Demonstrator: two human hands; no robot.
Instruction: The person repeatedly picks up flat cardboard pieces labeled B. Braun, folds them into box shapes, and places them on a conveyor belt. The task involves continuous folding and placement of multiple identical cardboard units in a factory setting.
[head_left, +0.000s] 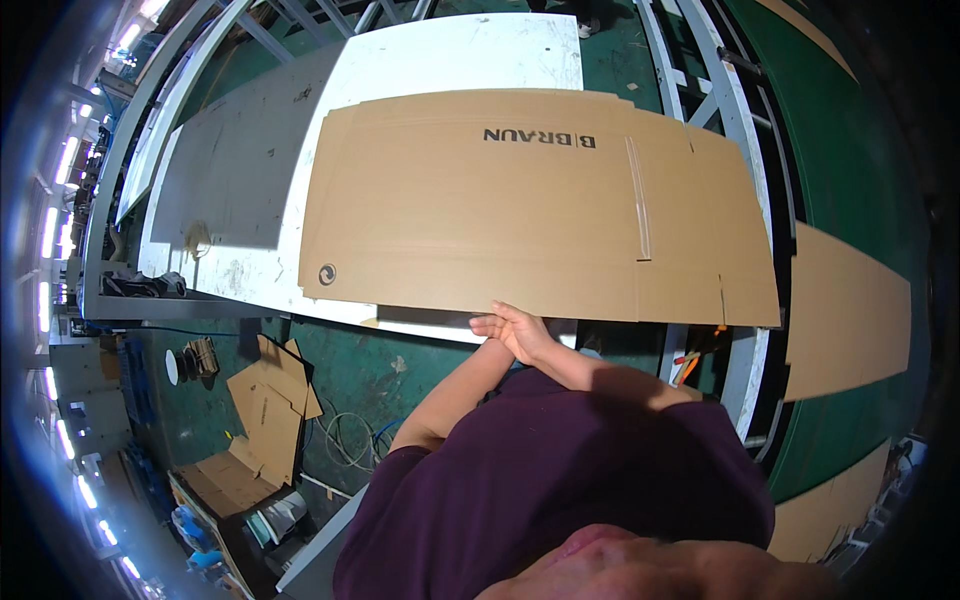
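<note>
A large flat sheet of brown corrugated cardboard (465, 202), with printed writing and a round mark, lies on a white-topped table before me. It has creases, slits near its right end and a strip of clear tape or glue. My right hand (517, 331) is at the sheet's front edge, fingers pointing left and slightly apart; I see nothing held in it. My left forearm (480, 371) reaches up to the same spot, its wrist crossing behind my right hand. The left hand itself is hidden there, so its hold cannot be told.
Around the white tabletop (465, 56) runs a grey metal frame (101, 195). On the right, more cardboard (847, 315) lies on a green surface (840, 187). An open carton (274, 412), coiled hoses (349, 442) and a spool-like item (191, 361) are on the lower left. Someone's foot (587, 30) shows beyond the table.
</note>
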